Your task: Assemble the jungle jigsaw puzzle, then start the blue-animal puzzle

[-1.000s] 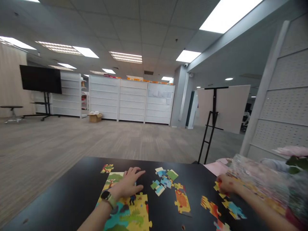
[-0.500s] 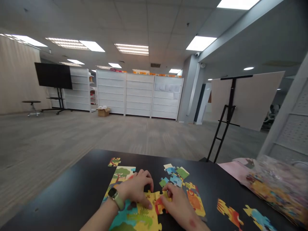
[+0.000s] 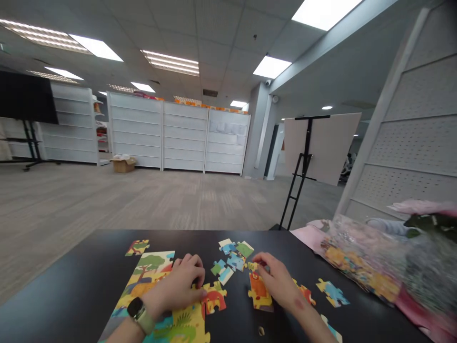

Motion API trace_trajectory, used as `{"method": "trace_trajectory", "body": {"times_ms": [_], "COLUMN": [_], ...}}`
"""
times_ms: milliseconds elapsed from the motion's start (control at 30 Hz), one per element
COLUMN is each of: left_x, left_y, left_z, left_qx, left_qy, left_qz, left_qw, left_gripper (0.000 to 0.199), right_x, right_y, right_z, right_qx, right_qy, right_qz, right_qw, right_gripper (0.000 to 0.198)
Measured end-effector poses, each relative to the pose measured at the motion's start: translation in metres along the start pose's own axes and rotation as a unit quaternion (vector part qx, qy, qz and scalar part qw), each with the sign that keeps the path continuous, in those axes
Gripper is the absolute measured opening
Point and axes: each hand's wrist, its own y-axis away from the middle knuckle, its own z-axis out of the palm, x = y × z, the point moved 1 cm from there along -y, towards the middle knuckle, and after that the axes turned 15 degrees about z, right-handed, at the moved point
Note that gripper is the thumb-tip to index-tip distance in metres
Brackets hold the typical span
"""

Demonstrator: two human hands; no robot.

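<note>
A partly joined jigsaw puzzle (image 3: 189,324) with trees, water and a green crocodile lies on the black table. My left hand (image 3: 178,283), with a watch on its wrist, rests over it, fingers bent and thumb apart from them. That thumb touches the edge of a red-and-yellow puzzle piece (image 3: 215,299) at the puzzle's right side. My right hand (image 3: 276,281) has its fingers closed at the top of an orange-and-yellow puzzle piece (image 3: 259,290); the hand partly covers it. Whether that piece is lifted off the table is unclear.
Several blue and green puzzle pieces (image 3: 235,261) lie in a pile beyond my hands. A loose piece (image 3: 137,247) is at the far left, another (image 3: 332,292) at the right. Plastic-wrapped bags (image 3: 360,257) cover the table's right side. A small brownish object (image 3: 262,330) lies near me.
My right hand has left the red-and-yellow piece by the puzzle and moved right to the orange-and-yellow piece. My left hand stays on the puzzle. The view has turned right.
</note>
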Motion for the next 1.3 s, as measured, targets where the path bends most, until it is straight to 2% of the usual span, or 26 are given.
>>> {"method": "trace_trajectory", "body": {"times_ms": [100, 200, 267, 367, 433, 500, 633, 767, 867, 967, 1033, 1133, 1200, 1300], "left_x": [0.002, 0.001, 0.0, -0.003, -0.004, -0.004, 0.0, 0.005, 0.006, 0.003, 0.001, 0.001, 0.001, -0.001], "left_y": [-0.001, -0.002, -0.003, -0.004, -0.005, -0.006, -0.006, -0.005, -0.004, -0.004, -0.004, -0.004, -0.003, -0.002], "left_z": [0.0, 0.003, 0.007, 0.014, 0.017, 0.019, 0.022, 0.019, 0.015, 0.013, 0.012, 0.012, 0.012, 0.011], "left_qx": [0.006, 0.0, -0.009, -0.019, -0.024, -0.033, -0.056, -0.045, -0.048, -0.052, -0.053, -0.059, -0.055, -0.039], "left_qy": [0.021, 0.056, 0.068, 0.065, 0.055, 0.047, 0.044, 0.04, 0.054, 0.057, 0.052, 0.052, 0.06, 0.07], "left_qz": [-0.004, 0.026, 0.052, 0.075, 0.082, 0.088, 0.081, 0.068, 0.083, 0.07, 0.063, 0.074, 0.086, 0.098], "left_qw": [1.0, 0.998, 0.996, 0.995, 0.995, 0.994, 0.994, 0.996, 0.994, 0.995, 0.995, 0.994, 0.993, 0.992], "left_gripper": [0.01, 0.019, 0.014, 0.013, 0.014, 0.012, 0.012, 0.014, 0.012, 0.022, 0.026, 0.025, 0.025, 0.022], "right_x": [0.04, 0.087, 0.113, 0.132, 0.129, 0.118, 0.099, 0.094, 0.093, 0.091, 0.087, 0.08, 0.074, 0.062], "right_y": [0.028, 0.057, 0.071, 0.082, 0.083, 0.083, 0.081, 0.08, 0.075, 0.07, 0.07, 0.072, 0.074, 0.075], "right_z": [-0.01, -0.02, -0.032, -0.049, -0.053, -0.052, -0.044, -0.045, -0.051, -0.057, -0.059, -0.055, -0.049, -0.041], "right_qx": [0.044, 0.166, 0.244, 0.279, 0.256, 0.218, 0.124, 0.083, 0.069, 0.041, 0.046, 0.099, 0.123, 0.106], "right_qy": [0.028, 0.057, 0.072, 0.091, 0.096, 0.101, 0.125, 0.097, 0.035, 0.012, 0.033, 0.11, 0.16, 0.179], "right_qz": [-0.003, -0.016, -0.024, 0.025, 0.084, 0.108, 0.093, 0.11, 0.105, 0.093, 0.085, 0.111, 0.126, 0.105], "right_qw": [0.999, 0.984, 0.967, 0.956, 0.958, 0.965, 0.98, 0.986, 0.991, 0.995, 0.995, 0.983, 0.971, 0.973], "right_gripper": [0.023, 0.023, 0.025, 0.032, 0.037, 0.04, 0.041, 0.033, 0.041, 0.054, 0.055, 0.038, 0.036, 0.034]}}
